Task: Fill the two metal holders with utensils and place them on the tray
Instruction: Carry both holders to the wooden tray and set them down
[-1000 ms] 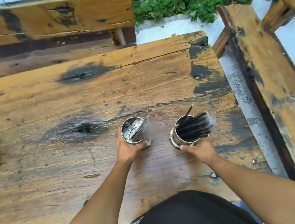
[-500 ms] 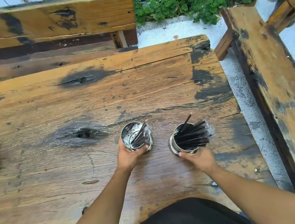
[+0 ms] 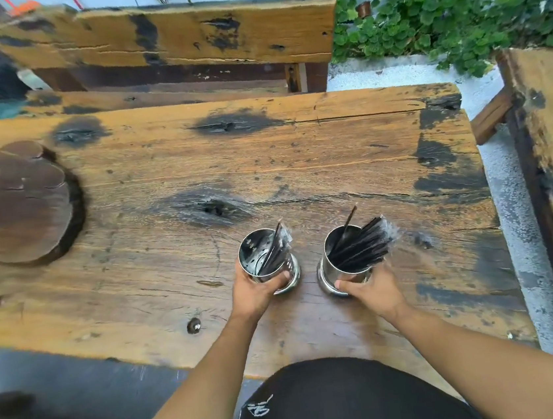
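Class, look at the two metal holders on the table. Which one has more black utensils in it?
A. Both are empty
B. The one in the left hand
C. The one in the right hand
C: the holder gripped by the right hand is packed with black utensils, while the left hand's holder has only a few.

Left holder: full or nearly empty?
Nearly empty. The left holder shows bare metal inside, only a few wrapped utensils leaning at its right.

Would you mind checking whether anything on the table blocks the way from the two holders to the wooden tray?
Nothing visible does: bare tabletop lies between the holders and the tray at far left.
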Demonstrator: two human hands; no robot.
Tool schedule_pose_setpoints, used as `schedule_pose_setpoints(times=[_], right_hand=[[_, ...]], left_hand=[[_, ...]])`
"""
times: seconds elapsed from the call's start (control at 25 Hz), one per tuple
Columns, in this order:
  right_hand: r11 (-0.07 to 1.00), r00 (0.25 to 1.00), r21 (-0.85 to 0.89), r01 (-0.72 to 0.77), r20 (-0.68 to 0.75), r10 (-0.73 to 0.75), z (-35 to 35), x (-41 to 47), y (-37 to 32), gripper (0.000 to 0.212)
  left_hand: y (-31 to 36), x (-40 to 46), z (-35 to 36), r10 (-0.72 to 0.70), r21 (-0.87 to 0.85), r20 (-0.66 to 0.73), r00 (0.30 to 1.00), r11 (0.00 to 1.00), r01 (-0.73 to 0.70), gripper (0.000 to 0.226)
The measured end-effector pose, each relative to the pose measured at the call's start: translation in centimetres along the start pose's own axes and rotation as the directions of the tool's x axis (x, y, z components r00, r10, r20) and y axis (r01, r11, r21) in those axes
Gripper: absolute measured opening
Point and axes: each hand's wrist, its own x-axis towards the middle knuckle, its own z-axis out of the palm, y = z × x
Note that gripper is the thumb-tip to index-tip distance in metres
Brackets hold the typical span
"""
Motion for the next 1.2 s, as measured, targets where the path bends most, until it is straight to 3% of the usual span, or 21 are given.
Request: schedule_pose_setpoints(times=[0.24, 0.44, 0.8, 1.2], right_hand=[[0.989, 0.98, -0.031, 0.147, 0.137, -0.141, 4.2, -3.7, -6.5, 0.089], [0.971, 0.931, -0.08, 0.227, 0.31, -0.192, 10.4, -3.4, -4.5, 0.092], [0.914, 0.85, -0.101, 0.394, 0.417, -0.321, 16.8, -11.3, -15.8, 0.097], [0.909, 0.852, -0.14, 0.391, 0.429, -0.301, 31.8, -15.5, -23.7, 0.09]], left_hand=[[-2.9, -6.7, -4.8, -0.038, -0.016, -0.215, 0.976, 0.999, 0.036, 0.083], [-6.0, -10.3, -9.2, -0.055, -0.007, -0.376, 0.925, 0.998, 0.056, 0.085], [-8.7, -11.9, -19.3, -0.056, -0.056, -0.453, 0.89, 0.998, 0.035, 0.089], [-12.7, -12.8, -36.0, -0.072, -0.141, -0.525, 0.848, 0.99, -0.004, 0.087]])
